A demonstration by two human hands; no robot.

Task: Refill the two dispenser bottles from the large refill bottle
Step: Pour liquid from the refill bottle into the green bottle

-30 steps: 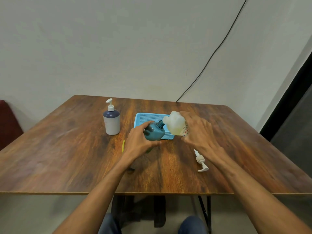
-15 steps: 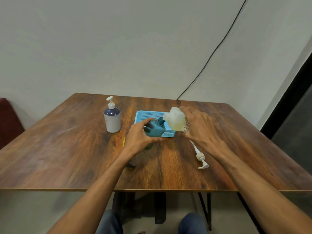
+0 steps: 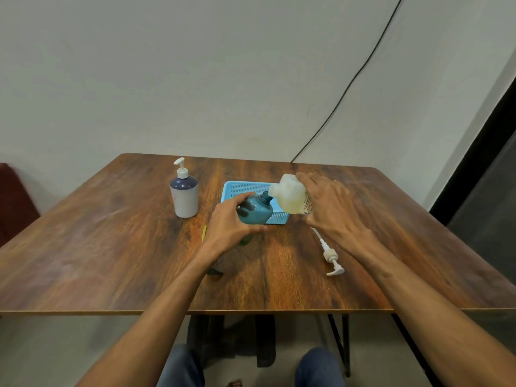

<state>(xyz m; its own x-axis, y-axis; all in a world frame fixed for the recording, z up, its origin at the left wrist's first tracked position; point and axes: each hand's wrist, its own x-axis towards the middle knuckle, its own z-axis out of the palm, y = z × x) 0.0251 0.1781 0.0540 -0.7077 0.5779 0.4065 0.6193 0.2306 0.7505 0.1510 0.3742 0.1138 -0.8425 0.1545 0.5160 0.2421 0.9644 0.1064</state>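
My left hand (image 3: 227,229) grips a teal dispenser bottle (image 3: 257,210) with its pump off, tilted toward the right. My right hand (image 3: 329,208) holds the large pale refill bottle (image 3: 291,195) tipped over, its spout right at the teal bottle's open neck. The removed white pump head (image 3: 331,256) lies on the wooden table (image 3: 111,247) below my right wrist. A second dispenser bottle (image 3: 184,195), white with a dark blue top and its pump fitted, stands upright at the left.
A light blue plastic basket (image 3: 237,188) sits just behind the two bottles. A thin yellow-green object (image 3: 204,233) and a small dark object (image 3: 215,272) lie by my left forearm. A black cable (image 3: 349,88) runs down the wall behind.
Both hands and the two bottles keep the same pouring pose. The view has tilted slightly, so the table appears a little higher in the frame.
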